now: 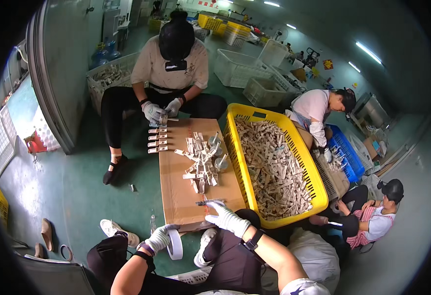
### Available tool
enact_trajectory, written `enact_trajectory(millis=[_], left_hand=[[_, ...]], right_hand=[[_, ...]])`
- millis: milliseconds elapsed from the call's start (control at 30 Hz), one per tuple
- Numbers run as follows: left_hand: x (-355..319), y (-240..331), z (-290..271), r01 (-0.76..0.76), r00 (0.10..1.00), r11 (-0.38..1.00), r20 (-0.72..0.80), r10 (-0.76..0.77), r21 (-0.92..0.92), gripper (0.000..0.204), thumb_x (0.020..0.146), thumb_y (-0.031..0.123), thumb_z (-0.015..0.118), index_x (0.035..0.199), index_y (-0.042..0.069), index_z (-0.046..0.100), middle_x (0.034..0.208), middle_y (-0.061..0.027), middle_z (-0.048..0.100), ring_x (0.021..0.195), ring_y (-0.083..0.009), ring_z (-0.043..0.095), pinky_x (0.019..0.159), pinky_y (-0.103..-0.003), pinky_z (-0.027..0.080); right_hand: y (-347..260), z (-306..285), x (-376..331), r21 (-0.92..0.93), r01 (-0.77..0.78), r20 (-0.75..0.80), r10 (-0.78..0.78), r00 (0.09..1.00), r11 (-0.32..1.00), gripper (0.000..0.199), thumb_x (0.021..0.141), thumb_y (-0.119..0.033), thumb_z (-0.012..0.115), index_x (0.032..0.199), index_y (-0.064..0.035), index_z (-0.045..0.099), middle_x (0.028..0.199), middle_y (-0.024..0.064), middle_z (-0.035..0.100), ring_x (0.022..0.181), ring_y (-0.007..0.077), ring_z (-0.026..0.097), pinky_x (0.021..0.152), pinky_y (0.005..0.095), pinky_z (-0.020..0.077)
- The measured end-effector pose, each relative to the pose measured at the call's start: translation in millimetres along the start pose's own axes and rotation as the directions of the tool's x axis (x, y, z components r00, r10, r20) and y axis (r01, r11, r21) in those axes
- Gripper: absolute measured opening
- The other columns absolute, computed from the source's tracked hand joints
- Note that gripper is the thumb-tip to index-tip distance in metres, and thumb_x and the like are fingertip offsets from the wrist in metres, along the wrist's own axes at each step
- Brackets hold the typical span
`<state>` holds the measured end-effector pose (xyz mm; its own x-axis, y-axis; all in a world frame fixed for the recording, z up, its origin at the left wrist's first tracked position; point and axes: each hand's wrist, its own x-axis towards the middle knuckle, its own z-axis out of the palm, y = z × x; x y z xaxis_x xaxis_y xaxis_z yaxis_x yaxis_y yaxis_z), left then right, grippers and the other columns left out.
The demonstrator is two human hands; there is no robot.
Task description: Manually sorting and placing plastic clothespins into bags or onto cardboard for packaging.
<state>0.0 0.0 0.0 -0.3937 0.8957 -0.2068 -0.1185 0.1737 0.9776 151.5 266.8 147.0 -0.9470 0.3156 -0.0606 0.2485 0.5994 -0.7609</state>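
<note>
My left hand (159, 239), in a white glove, is closed on a roll of white tape (175, 245) at the near left corner of a cardboard box (176, 206). Over the box's near edge reaches my right hand (229, 220), also gloved. Its thumb stands apart from its fingers, and the fingertips touch a small dark strip-like thing (203, 202) lying on the cardboard. Further up lies a loose heap of beige clip-like pieces (200, 167), with round tape rolls (220, 163) beside it. Several clips (158, 142) are lined up along the far left edge.
Right of the box stands a yellow crate (318, 189) full of similar pieces. Across from me, a gloved person (168, 69) works at the box's far edge. Two other people (318, 110) sit to the right, near a blue crate (355, 167). Slippers (46, 233) lie on the floor.
</note>
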Motion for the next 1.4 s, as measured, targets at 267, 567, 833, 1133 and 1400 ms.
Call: enact_trajectory(millis=[267, 567, 833, 1133, 1400], left_hand=[[-8.9, -1.8, 17.2, 0.037, 0.999, 0.997, -0.006, -0.037, -0.073, 0.037, 0.082, -0.008, 0.067, 0.114, 0.011, 0.067, 0.103, 0.0005, 0.065, 0.093, -0.0104, 0.059, 0.083, -0.027, 0.052], [-15.2, 60.1, 24.2, 0.087, 0.996, 0.991, -0.04, -0.083, 0.105, 0.054, 0.077, -0.02, 0.05, 0.118, 0.011, 0.066, 0.107, -0.0047, 0.069, 0.099, -0.0162, 0.063, 0.09, -0.031, 0.05], [-32.3, 86.2, 15.3, 0.207, 0.978, 0.975, -0.041, -0.204, 0.081, 0.057, 0.075, -0.019, 0.052, 0.122, 0.01, 0.063, 0.103, -0.0063, 0.068, 0.095, -0.0186, 0.064, 0.086, -0.034, 0.052], [-18.5, 64.3, 14.4, 0.188, 0.982, 0.982, -0.005, -0.188, 0.035, 0.063, 0.073, -0.019, 0.047, 0.126, 0.012, 0.061, 0.107, -0.0088, 0.068, 0.1, -0.0212, 0.063, 0.089, -0.034, 0.05], [-18.2, 63.3, 15.4, 0.214, 0.977, 0.977, 0.021, -0.213, -0.013, 0.065, 0.07, -0.019, 0.049, 0.127, 0.012, 0.06, 0.106, -0.0075, 0.067, 0.1, -0.0195, 0.063, 0.088, -0.034, 0.05]], right_hand=[[-83.0, -44.8, -12.7, 0.033, -0.042, 0.206, 0.035, 0.978, 0.999, 0.052, 0.088, -0.026, 0.066, 0.13, 0.0014, 0.05, 0.123, 0.0199, 0.056, 0.115, 0.0303, 0.055, 0.099, 0.0372, 0.044], [-102.9, -172.6, -133.7, -0.326, -0.119, 0.779, 0.338, 0.528, 0.938, 0.068, 0.094, -0.049, 0.052, 0.14, -0.0001, 0.041, 0.14, 0.0207, 0.048, 0.131, 0.0336, 0.045, 0.111, 0.0403, 0.0335], [-350.5, -298.4, 62.9, -0.573, 0.434, 0.52, -0.101, 0.848, 0.695, 0.06, 0.091, -0.041, 0.064, 0.131, 0.0004, 0.051, 0.123, 0.0198, 0.06, 0.114, 0.0243, 0.057, 0.099, 0.0376, 0.0453], [-381.8, -81.4, 168.5, 0.546, 0.644, -0.149, -0.694, 0.705, 0.536, 0.03, 0.092, -0.015, 0.062, 0.12, -0.0032, 0.06, 0.094, 0.0021, 0.067, 0.089, 0.0092, 0.062, 0.079, 0.0227, 0.0502], [-120.0, 78.8, 7.5, 0.762, 0.018, 0.049, -0.085, 0.995, 0.647, 0.028, 0.097, -0.013, 0.054, 0.123, -0.0041, 0.06, 0.106, 0.0042, 0.067, 0.094, 0.0117, 0.062, 0.085, 0.0264, 0.0494]])
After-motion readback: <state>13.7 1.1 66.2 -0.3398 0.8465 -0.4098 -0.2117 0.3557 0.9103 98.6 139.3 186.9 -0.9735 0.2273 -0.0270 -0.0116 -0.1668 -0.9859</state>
